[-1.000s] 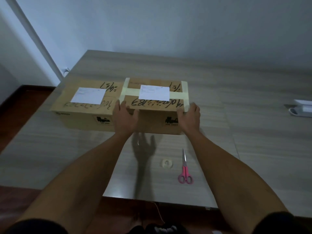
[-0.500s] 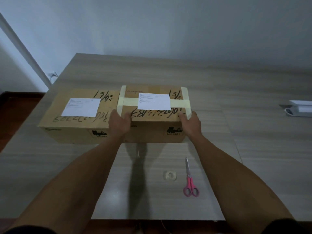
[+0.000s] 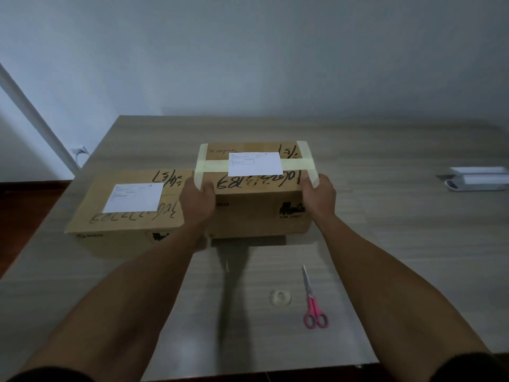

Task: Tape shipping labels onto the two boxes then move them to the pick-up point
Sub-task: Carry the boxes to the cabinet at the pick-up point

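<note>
Between your two hands sits the taped box [image 3: 256,199], right of centre on the surface [image 3: 385,244], long axis running left to right across your view. Your left hand [image 3: 197,198] grips its near-left top corner, thumb over the top face, fingers curled down the end where that box meets its neighbour. Your right hand [image 3: 319,195] grips the near-right top corner, over the end of a tape strip [image 3: 309,166]. Both hands are wrapped on the box, one at each short end.

The label [image 3: 255,167] is held by a cross band of pale tape; two more strips run front to back near the ends.

The second box [image 3: 124,216] lies just to the left, touching or nearly touching the first (your left hand hides the seam). Its label [image 3: 134,197] shows no tape that I can make out.

The near bottom edge looks lifted off the surface, a dark gap beneath it, so this reads as the start of the carry. Watch the left hand: it has the least room and may drag the neighbour.

Nearer you lie the tape roll [image 3: 280,298] and pink scissors [image 3: 312,301], both untouched. A white object [image 3: 478,179] sits far right (kind unclear).
</note>
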A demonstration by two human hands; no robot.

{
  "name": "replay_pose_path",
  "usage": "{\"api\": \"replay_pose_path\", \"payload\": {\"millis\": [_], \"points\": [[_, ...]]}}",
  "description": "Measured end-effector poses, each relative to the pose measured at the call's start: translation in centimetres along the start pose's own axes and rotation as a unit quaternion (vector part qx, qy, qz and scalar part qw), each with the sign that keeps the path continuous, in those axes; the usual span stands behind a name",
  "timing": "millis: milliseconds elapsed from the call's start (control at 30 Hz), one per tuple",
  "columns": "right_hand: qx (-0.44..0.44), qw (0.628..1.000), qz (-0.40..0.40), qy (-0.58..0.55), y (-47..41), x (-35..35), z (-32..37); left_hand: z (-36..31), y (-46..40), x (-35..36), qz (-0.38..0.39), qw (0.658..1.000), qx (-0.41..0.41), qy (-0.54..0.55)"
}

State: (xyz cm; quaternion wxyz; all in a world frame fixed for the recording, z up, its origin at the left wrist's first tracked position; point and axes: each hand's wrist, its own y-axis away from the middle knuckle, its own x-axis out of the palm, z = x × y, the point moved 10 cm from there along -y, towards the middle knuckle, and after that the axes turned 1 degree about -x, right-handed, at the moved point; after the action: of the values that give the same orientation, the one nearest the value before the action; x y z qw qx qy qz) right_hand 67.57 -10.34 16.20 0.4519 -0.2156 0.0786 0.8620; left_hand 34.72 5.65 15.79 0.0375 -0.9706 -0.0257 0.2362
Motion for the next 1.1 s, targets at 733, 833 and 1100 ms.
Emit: {"api": "replay_pose_path", "payload": {"millis": [733, 833, 1100], "points": [[-0.172, 0.983, 0.023, -0.05, 9.9, -5.8, 15.4, -8.5, 11.2, -19.3, -0.196, 0.978, 0.069, 0.031], [-0.201, 0.976, 0.054, -0.062, 13.3, -3.5, 17.7, -6.8, 13.2, -24.4, -0.232, 0.971, 0.055, 0.021], [-0.257, 0.948, 0.171, -0.081, 26.1, 5.6, 24.0, -0.3, 20.8, -40.7, -0.364, 0.931, -0.002, -0.007]]}}
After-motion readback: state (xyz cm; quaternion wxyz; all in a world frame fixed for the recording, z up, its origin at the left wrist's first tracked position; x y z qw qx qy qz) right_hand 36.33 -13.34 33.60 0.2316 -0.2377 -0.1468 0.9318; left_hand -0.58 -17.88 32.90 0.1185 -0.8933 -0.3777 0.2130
